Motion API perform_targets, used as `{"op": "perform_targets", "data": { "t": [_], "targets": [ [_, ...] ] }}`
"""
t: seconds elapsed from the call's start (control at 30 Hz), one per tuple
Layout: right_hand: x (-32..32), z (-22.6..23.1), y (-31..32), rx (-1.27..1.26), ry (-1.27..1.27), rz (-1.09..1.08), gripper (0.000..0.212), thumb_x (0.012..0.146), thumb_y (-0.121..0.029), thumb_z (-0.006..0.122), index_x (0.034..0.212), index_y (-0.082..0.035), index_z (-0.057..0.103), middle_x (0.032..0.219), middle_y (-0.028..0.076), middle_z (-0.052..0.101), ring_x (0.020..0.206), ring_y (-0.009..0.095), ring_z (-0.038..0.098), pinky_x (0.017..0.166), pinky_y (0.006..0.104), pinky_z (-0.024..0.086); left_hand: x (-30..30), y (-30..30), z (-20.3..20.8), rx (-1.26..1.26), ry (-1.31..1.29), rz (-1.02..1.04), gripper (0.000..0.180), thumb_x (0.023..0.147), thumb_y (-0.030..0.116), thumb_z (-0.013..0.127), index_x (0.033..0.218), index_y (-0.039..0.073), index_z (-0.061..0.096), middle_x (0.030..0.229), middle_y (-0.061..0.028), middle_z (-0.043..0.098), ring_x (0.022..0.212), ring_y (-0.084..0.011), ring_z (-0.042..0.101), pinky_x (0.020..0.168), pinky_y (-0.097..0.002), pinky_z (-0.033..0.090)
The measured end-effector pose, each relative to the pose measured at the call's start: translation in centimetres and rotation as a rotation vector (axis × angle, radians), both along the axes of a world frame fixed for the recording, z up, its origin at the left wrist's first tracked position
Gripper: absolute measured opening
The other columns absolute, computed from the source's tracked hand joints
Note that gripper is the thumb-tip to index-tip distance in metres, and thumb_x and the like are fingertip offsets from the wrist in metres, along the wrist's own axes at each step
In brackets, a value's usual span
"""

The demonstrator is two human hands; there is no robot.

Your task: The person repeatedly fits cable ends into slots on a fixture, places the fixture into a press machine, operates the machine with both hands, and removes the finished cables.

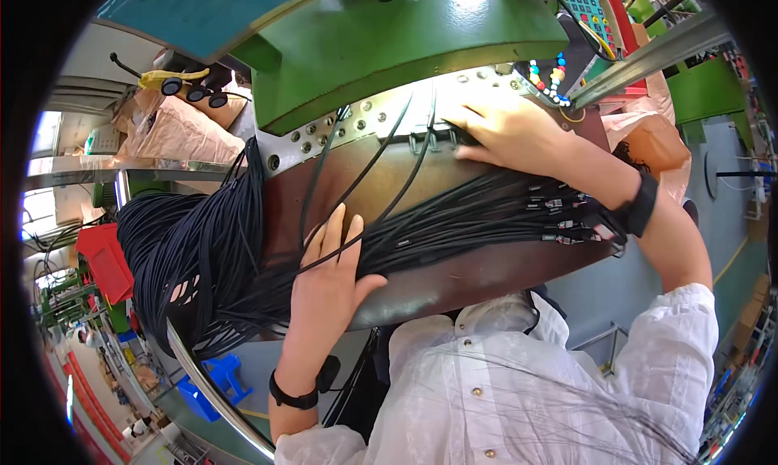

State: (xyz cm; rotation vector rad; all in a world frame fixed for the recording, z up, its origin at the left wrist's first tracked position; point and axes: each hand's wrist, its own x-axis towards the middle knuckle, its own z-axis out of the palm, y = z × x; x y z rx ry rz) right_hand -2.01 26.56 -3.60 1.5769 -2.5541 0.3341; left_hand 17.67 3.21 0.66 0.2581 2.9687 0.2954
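My left hand [326, 282] lies palm down over black cables [454, 212], its fingers stretched and thumb apart. One loose cable [399, 191] crosses its fingers and runs up to a small metal fixture [423, 137] beneath a green machine [397, 51]. My right hand [519, 132] reaches to the right side of that fixture, with thumb and fingers apart; bright glare washes out the fingertips. I see nothing held between them. The cables, with small metal connectors [559, 224] at their right ends, lie across a brown work surface [470, 274].
A thick mass of black cables [194, 246] hangs over the left edge, near a curved metal rail [215, 392]. A perforated metal plate [304, 141] sits under the machine. Beaded string [556, 80] hangs at its right. A blue stool [215, 386] and red bin [105, 261] stand left.
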Motion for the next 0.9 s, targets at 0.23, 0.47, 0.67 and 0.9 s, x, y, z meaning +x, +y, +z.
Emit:
{"op": "perform_targets", "data": {
  "t": [0.23, 0.47, 0.67, 0.9],
  "targets": [
    [-0.5, 3.7, 1.7, -0.110, -0.868, -0.540, 0.031, 0.078, -0.031, 0.064, 0.091, -0.002, 0.060, 0.087, 0.011, 0.059, 0.078, 0.027, 0.058, 0.066, 0.0336, 0.048, -1.2, -1.8, -0.8, 0.194, 0.206, -0.085, 0.037, 0.074, 0.019, 0.069, 0.109, 0.008, 0.062, 0.105, -0.0091, 0.059, 0.086, -0.0302, 0.057, 0.076, -0.0298, 0.046],
    [6.4, 5.9, 14.9, -0.190, 0.127, -0.441, 0.036, 0.080, -0.020, 0.064, 0.107, 0.003, 0.059, 0.102, 0.015, 0.060, 0.081, 0.029, 0.059, 0.069, 0.0328, 0.049, 0.1, -1.9, 0.4, 1.095, -0.123, 0.525, 0.012, 0.081, 0.009, 0.065, 0.088, -0.001, 0.064, 0.080, -0.0029, 0.064, 0.072, -0.0111, 0.058, 0.066, -0.0223, 0.043],
    [14.6, 2.5, 19.1, -0.245, -0.010, -0.889, 0.020, 0.085, -0.010, 0.055, 0.102, 0.000, 0.062, 0.098, 0.015, 0.061, 0.082, 0.029, 0.059, 0.073, 0.0370, 0.048, -4.2, -0.7, 1.7, 1.115, -0.521, 0.400, 0.013, 0.083, 0.012, 0.062, 0.082, -0.001, 0.062, 0.071, 0.0013, 0.058, 0.066, -0.0065, 0.052, 0.057, -0.0248, 0.040],
    [15.7, 1.0, 8.8, -0.377, -0.116, -0.427, 0.021, 0.081, -0.011, 0.059, 0.100, -0.002, 0.062, 0.090, 0.009, 0.062, 0.080, 0.021, 0.059, 0.071, 0.0310, 0.046, -11.6, 13.0, 3.3, 0.827, -0.913, -0.015, 0.019, 0.089, 0.021, 0.052, 0.085, 0.004, 0.060, 0.058, 0.0049, 0.044, 0.049, -0.0022, 0.038, 0.045, -0.0179, 0.029]
  ]
}}
